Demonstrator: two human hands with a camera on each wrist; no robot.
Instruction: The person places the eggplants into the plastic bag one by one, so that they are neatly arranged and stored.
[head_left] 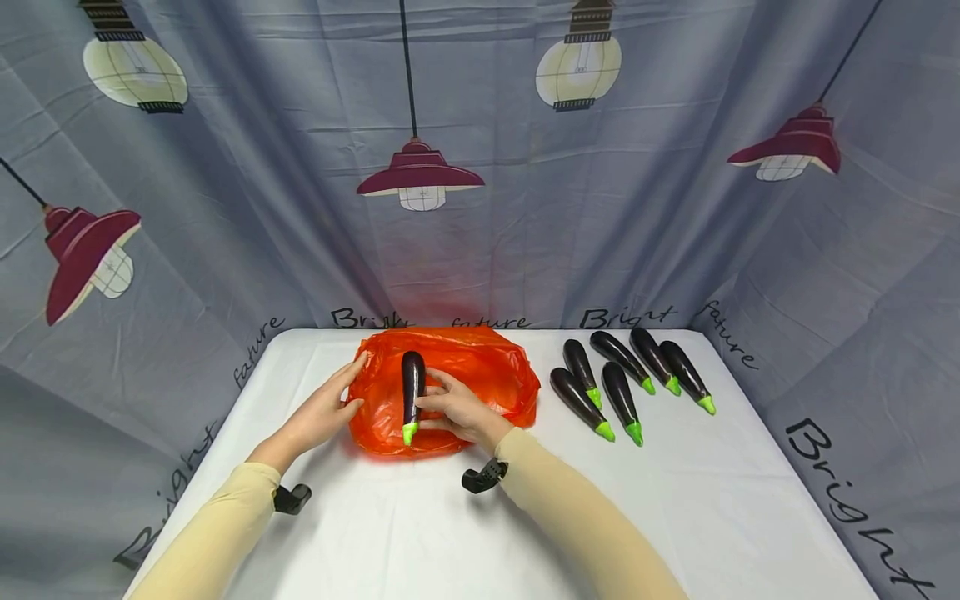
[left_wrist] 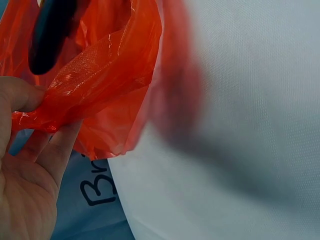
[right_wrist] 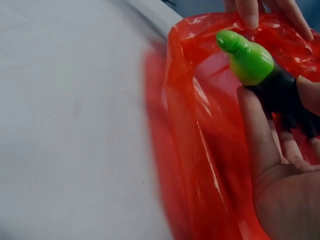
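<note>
A red plastic bag [head_left: 480, 367] lies spread on the table with its mouth facing up. At its left side, my left hand [head_left: 324, 414] pinches the rim; the left wrist view shows the thin film [left_wrist: 100, 75] between thumb and fingers. My right hand [head_left: 461, 408] holds a dark purple eggplant [head_left: 413, 387] over the bag's opening. Its green stem end [right_wrist: 252, 60] points toward me, and the thumb and fingers wrap the dark body in the right wrist view. In the left wrist view, only the eggplant's dark rounded end [left_wrist: 47, 45] shows.
Several more eggplants [head_left: 618, 392] lie in a loose group on the white table [head_left: 712, 500], right of the bag. A grey curtain [head_left: 525, 233] printed with lamps surrounds the table's back and sides. Each wrist carries a small black device [head_left: 483, 475].
</note>
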